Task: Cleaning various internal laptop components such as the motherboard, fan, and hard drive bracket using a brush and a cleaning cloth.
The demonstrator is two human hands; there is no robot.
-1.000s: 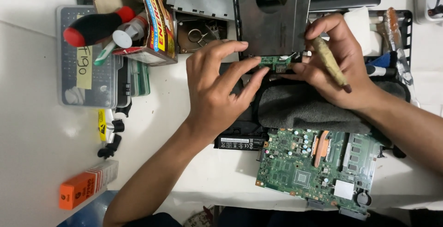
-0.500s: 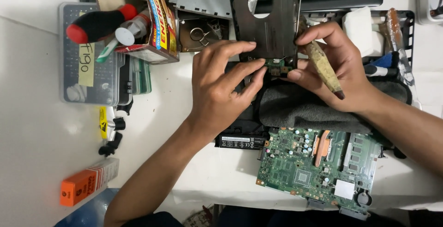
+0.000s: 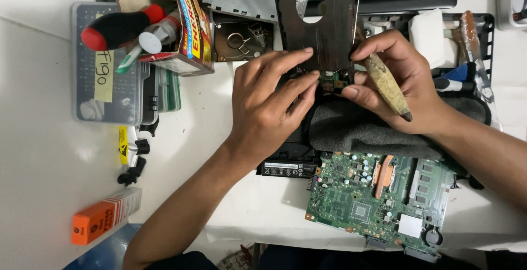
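Note:
My left hand [image 3: 269, 105] rests fingers-forward on a small green circuit board [image 3: 331, 79] at the edge of a dark metal laptop plate [image 3: 324, 23]. My right hand [image 3: 403, 83] pinches the same small board with thumb and forefinger and holds a worn wooden-handled tool [image 3: 387, 86] across its palm, dark tip pointing down-right. Both hands sit over a grey cloth [image 3: 357, 130]. A green motherboard [image 3: 379, 198] lies just below the cloth, with a black battery [image 3: 288, 166] to its left.
A grey plastic parts case [image 3: 107, 83] stands at left with a red-and-black screwdriver [image 3: 118, 28] and a colourful cardboard box [image 3: 189, 28] beside it. An orange box [image 3: 96, 223] lies at the lower left. A black tray [image 3: 466, 45] with tools sits at the right.
The view has drifted slightly, so the metal plate sits lower in frame. Both hands have stayed on the small green board, my right fingers pinching it closer against the plate's edge.

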